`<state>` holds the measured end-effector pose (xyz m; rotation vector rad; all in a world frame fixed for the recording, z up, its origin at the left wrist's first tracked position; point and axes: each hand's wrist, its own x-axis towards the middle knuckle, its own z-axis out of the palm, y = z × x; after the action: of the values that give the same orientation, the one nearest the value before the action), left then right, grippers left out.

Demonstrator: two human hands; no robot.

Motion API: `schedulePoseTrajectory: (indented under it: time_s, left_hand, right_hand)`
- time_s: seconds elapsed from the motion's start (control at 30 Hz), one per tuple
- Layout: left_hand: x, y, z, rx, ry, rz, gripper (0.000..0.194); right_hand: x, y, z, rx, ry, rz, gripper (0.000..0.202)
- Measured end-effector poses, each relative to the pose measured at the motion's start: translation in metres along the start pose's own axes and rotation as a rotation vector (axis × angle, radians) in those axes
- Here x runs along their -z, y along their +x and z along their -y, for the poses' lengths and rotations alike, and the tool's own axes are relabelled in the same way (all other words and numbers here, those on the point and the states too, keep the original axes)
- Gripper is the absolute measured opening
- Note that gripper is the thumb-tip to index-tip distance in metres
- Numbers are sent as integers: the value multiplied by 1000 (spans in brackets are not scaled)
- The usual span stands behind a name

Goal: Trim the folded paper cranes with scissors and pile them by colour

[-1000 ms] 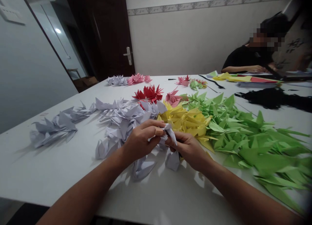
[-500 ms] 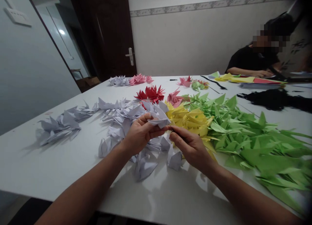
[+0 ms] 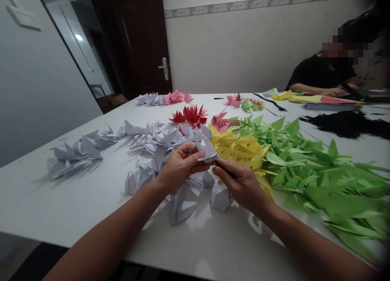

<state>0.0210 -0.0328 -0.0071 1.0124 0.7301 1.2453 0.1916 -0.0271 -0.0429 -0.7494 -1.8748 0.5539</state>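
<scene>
Pinched between the thumb and fingers of my left hand [image 3: 179,165] is a white origami crane [image 3: 207,146]. My right hand [image 3: 240,181] is closed around a thin dark stick-like tool [image 3: 218,164], whose tip meets the crane's lower right edge; its kind is mostly hidden by the fingers. Beneath and around my hands lies a heap of white origami cranes [image 3: 146,137]. Yellow folded cranes [image 3: 239,149] sit just beyond my right hand, and a large pile of green ones [image 3: 323,179] spreads to the right.
Red [image 3: 190,116] and pink folded papers [image 3: 219,122] lie behind the white heap on the white table [image 3: 97,216]. A black bundle of cords [image 3: 350,124] and colored paper sheets [image 3: 317,99] are at the right. Across the table sits a person [image 3: 319,72]. A dark door [image 3: 137,41] stands behind.
The view has shifted slightly, moving the scene a little to the right. The crane has tilted in my left hand, with the thumb now further over it.
</scene>
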Motion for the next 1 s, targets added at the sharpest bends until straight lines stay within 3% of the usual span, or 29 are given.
schedulePoseTrajectory:
  time_s: [0.2,0.37,0.5,0.6,0.67,0.77,0.87,0.93,1.0]
  left_hand:
    - [3,0,-3,-22,97,-34,32]
    - [20,5,-21,-359,393,-200,39]
    - [36,3,-34,-522,800,-160,40]
    - [44,3,-35,-599,1174,-122,25]
    - [46,3,-33,-651,1327,-91,19]
    - [43,1,-31,-769,1368,-61,21]
    - [38,-2,-33,-1031,1285,-84,15]
    - [42,-2,-39,-1197,1224,-175,11]
    - [58,1,-49,-1263,1191,-345,10]
  right_hand:
    - [2,2,-1,15,-31,-40,21]
    - [8,3,-2,-16,-26,-185,27]
    - [16,6,4,4,-69,-15,24]
    - [19,8,8,32,-140,155,25]
    - [19,7,9,58,-170,204,26]
    - [16,4,7,87,-196,240,23]
    - [11,0,1,124,-228,271,18]
    - [6,-3,-3,153,-239,272,15]
    - [3,-5,-7,173,-236,250,15]
